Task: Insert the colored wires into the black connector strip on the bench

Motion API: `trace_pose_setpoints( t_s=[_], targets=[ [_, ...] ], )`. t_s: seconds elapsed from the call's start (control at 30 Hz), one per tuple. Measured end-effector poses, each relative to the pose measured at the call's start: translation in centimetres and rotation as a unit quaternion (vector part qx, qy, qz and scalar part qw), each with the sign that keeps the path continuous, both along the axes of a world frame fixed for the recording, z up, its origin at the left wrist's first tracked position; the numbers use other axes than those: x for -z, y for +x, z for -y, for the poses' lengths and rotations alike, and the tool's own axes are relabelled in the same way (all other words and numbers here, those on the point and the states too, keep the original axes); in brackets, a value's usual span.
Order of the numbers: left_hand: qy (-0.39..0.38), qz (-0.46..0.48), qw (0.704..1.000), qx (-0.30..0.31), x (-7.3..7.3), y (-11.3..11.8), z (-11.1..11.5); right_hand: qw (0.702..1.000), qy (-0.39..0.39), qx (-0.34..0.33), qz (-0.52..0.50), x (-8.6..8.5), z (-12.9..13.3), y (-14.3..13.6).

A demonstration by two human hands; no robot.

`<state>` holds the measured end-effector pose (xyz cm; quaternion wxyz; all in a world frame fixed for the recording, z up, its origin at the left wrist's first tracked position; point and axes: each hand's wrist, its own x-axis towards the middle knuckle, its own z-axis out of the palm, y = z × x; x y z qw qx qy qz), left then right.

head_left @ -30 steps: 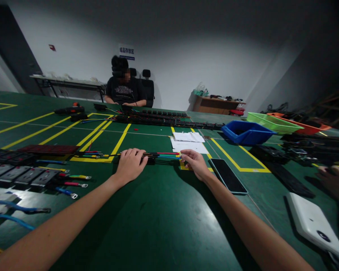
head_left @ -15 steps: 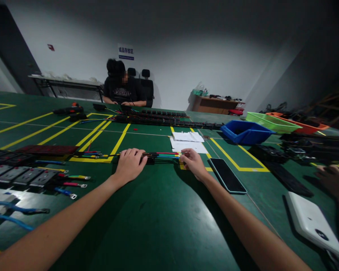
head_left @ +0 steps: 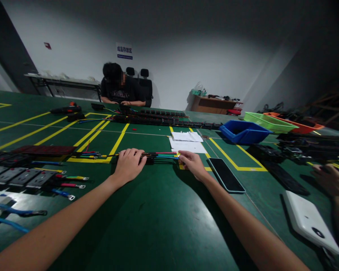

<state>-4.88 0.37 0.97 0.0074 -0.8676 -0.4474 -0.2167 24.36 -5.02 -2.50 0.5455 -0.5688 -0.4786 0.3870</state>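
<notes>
My left hand (head_left: 129, 164) lies over a dark strip, fingers closed around its far side; most of the strip is hidden beneath the palm. From its right end runs a bundle of red, green and blue wires (head_left: 165, 155). The ends of those wires are pinched in my right hand (head_left: 191, 162), where a small yellow part shows at the fingertips. Left of my left hand, more wires with metal lugs (head_left: 92, 155) stretch along the table toward a dark red strip (head_left: 45, 151).
Power-socket strips (head_left: 25, 177) with lugged wires lie at left. Right of my hand are a phone (head_left: 226, 175), white paper (head_left: 188, 145) and a white device (head_left: 310, 222). Blue (head_left: 244, 132) and green bins (head_left: 271, 122) stand behind. A co-worker's hand (head_left: 329, 178) is at far right; another person (head_left: 120, 88) sits opposite.
My right fingers have shifted slightly left along the wire ends. My left hand keeps its place on the strip. The whole view has moved slightly.
</notes>
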Motion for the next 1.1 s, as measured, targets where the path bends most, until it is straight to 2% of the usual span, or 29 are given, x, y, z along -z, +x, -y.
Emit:
trace_pose_setpoints(
  t_s=[0.27,0.63,1.1],
  targets=[
    [0.015,-0.012,1.0,-0.007,0.0,0.0,0.0,0.999,0.022,0.017,0.033,-0.2,0.0,-0.1],
    [0.027,-0.012,1.0,0.0,0.2,0.0,-0.1,0.999,-0.006,0.008,0.05,-0.1,-0.1,-0.3],
    [0.013,-0.005,1.0,0.0,0.2,0.0,-0.1,0.999,-0.002,-0.021,-0.051,-1.4,0.5,0.0]
  ],
)
